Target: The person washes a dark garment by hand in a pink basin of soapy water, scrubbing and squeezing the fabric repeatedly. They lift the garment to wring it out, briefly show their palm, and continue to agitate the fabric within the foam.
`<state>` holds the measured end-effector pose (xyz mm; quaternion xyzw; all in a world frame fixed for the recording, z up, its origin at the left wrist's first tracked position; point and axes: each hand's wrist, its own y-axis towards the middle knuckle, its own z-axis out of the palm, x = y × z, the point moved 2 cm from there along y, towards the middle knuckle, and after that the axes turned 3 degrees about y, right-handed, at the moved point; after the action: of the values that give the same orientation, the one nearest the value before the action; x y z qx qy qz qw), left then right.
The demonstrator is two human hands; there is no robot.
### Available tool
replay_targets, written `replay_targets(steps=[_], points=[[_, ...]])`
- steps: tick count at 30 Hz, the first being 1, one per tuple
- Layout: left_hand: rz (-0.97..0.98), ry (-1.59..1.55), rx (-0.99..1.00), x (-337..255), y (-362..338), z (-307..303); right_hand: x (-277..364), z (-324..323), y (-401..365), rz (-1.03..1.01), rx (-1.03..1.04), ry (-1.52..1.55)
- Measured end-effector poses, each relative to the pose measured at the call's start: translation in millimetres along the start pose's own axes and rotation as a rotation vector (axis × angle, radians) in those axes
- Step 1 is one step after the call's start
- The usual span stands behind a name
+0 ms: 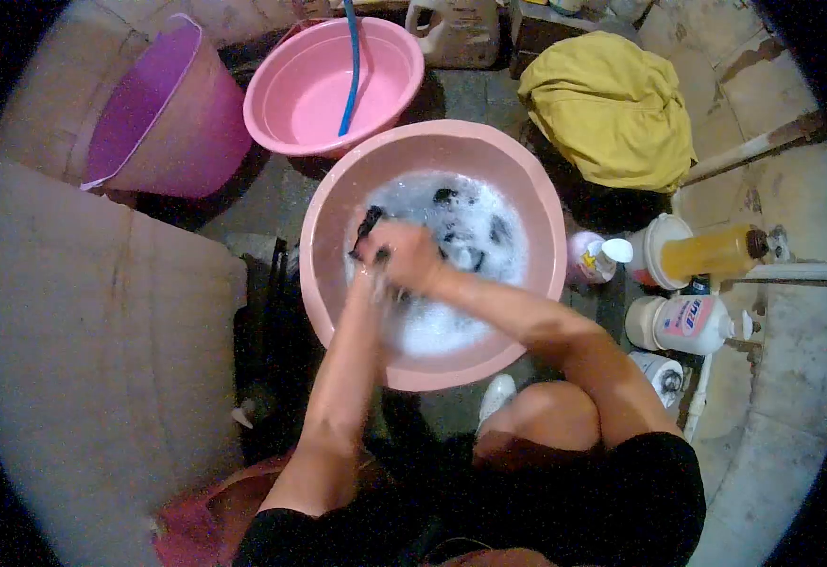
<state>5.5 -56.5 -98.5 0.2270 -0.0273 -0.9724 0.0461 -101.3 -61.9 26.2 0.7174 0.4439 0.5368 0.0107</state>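
The fingers of the left hand and right hand are curled in and pressed together around a bunched dark cloth, though blur hides how tightly each finger closes. The cloth lies between the two hands, part of it sticking out past the knuckles on the side away from the person and a small dark bit showing between the fingers. It looks wet and crumpled, and a blurred spill of water shows just below the hands. They are over the left part of a wide, round pink basin with a smooth, thick plastic rim. White suds cover much of the water in it, with more dark fabric breaking the surface in soft folds to the right of the hands. Beyond the basin is a smaller, glossy pink tub with a blue hose hanging into it; a tall purple bucket leans to its left. Yellow fabric is heaped in loose creases at the far right. Nearer, along the right wall, are plastic bottles, including a white one with a pink label.
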Motion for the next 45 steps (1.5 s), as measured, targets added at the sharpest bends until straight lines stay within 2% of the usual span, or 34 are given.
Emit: replay_targets(steps=[1, 2, 3, 5, 6, 7, 8, 10, 12, 13, 16, 17, 18, 20, 21, 22, 23, 24, 26, 27, 28, 30, 32, 34, 35, 36, 38, 39, 40, 41, 42, 43, 44, 45], points=[[0.016, 0.104, -0.147, -2.5, -1.2, 22.7, -37.4, 2.9, 6.2, 0.246, -0.121, 0.046], [0.029, 0.386, -0.691, -1.4, -7.0, 78.0, -47.1, -20.2, 25.7, 0.617, -0.036, -0.069], [-0.051, 0.306, -0.758, 3.0, -9.7, 86.6, -48.7, -24.3, 26.2, 0.564, -0.066, -0.089], [-0.03, 0.461, -0.655, -3.7, -9.7, 72.9, -39.7, -14.5, 12.1, 0.532, -0.135, -0.182], [-0.007, 0.542, -0.563, -12.7, -11.0, 64.2, -24.0, -4.6, 4.4, 0.559, -0.111, -0.017], [-0.078, 0.244, -0.702, -20.6, -24.7, 77.2, 3.0, 3.4, -3.9, 0.348, -0.088, -0.04], [-0.076, 0.241, -0.706, -17.8, -26.9, 63.1, 22.2, 7.6, -8.0, 0.131, -0.07, -0.056], [0.068, -0.112, -0.285, -9.5, -26.1, 46.3, 4.6, 4.9, -7.0, 0.043, -0.047, -0.058], [0.034, 0.504, -0.791, 5.8, -13.4, 75.0, -42.5, -18.3, 14.0, 0.595, -0.094, 0.029], [-0.095, 0.493, -0.824, 0.9, -16.5, 97.3, -65.3, -16.8, 6.7, 0.487, -0.155, 0.05], [-0.074, 0.327, -0.677, -13.0, -22.7, 87.0, 1.6, -10.6, -1.2, 0.494, -0.171, 0.023], [-0.069, 0.318, -0.679, -10.4, -23.8, 86.8, 16.4, 1.1, -9.3, 0.237, -0.135, 0.042], [-0.068, 0.277, -0.7, -9.2, -26.0, 87.1, 26.2, 6.8, -11.2, 0.135, -0.035, 0.006], [-0.059, 0.199, -0.748, -6.8, -31.2, 87.8, -26.2, 5.0, -3.9, 0.143, -0.121, 0.123], [-0.098, 0.377, -0.78, -1.1, -23.3, 84.8, -43.6, -14.6, 9.3, 0.589, -0.094, 0.06], [-0.173, 0.463, -0.806, -5.0, -18.9, 109.8, -85.5, -19.4, 7.2, 0.677, -0.13, 0.165], [-0.153, 0.448, -0.759, -6.1, -12.7, 107.6, -88.7, -31.7, 11.2, 0.811, 0.081, 0.039], [-0.133, 0.421, -0.715, -5.2, -5.2, 104.2, -85.2, -42.0, 15.4, 0.807, 0.084, 0.03], [-0.115, 0.573, -0.797, -24.4, 9.5, 108.5, -71.8, -42.9, 9.0, 0.938, 0.023, 0.956], [-0.102, 0.75, -0.848, -34.9, 14.8, 108.5, -69.1, -53.2, 10.1, 1.062, 0.119, 1.293], [-0.097, 0.753, -0.843, -38.2, 20.8, 104.5, -64.5, -51.4, 13.5, 1.054, 0.119, 1.293], [0.017, 0.805, -0.845, -43.3, 28.5, 99.3, -47.7, -45.6, 23.6, 0.624, 0.105, 0.728], [0.023, 0.802, -0.817, -48.5, 32.6, 91.7, -57.5, -42.9, 33.3, 0.63, 0.043, 0.738], [-0.079, 1.165, -0.561, -47.2, 38.0, 51.7, -106.9, -37.6, 29.0, 0.825, 0.097, 0.772], [-0.115, 1.68, -0.58, -43.3, 25.3, 36.3, -134.3, -34.4, 17.7, 0.77, 0.05, 0.463], [-0.314, 1.661, -0.254, -32.4, 23.1, -18.3, -139.9, -27.2, 12.5, 0.766, 0.046, 0.462], [-0.444, 2.062, -0.366, -26.3, -1.1, 1.0, -139.6, -18.0, -6.2, 0.905, 0.072, -0.384], [-0.446, 2.058, -0.373, -21.0, 1.0, 1.9, -139.1, -13.1, -9.9, 0.794, 0.194, -0.493], [-0.567, 2.146, -0.413, -16.7, 2.0, 0.9, -144.6, -7.6, -15.2, 0.553, 0.285, -0.599], [-0.687, 2.235, -0.455, -17.3, 1.8, 0.0, -150.3, -4.3, -18.5, 0.387, 0.253, -0.626], [-0.675, 2.242, -0.467, -26.9, 3.7, 8.1, -153.3, -2.9, -13.0, 0.212, 0.215, -0.652], [-0.678, 2.188, -0.484, -38.1, 2.1, 18.7, -152.6, -5.8, -5.3, 0.205, 0.208, -0.651], [-0.686, 2.134, -0.49, -46.8, -1.6, 26.4, -152.8, -12.3, -0.5, 0.273, 0.082, -0.432], [-0.499, 1.881, -0.632, -51.7, -4.8, 7.4, -148.4, -20.7, 8.3, 0.33, -0.046, -0.212]])
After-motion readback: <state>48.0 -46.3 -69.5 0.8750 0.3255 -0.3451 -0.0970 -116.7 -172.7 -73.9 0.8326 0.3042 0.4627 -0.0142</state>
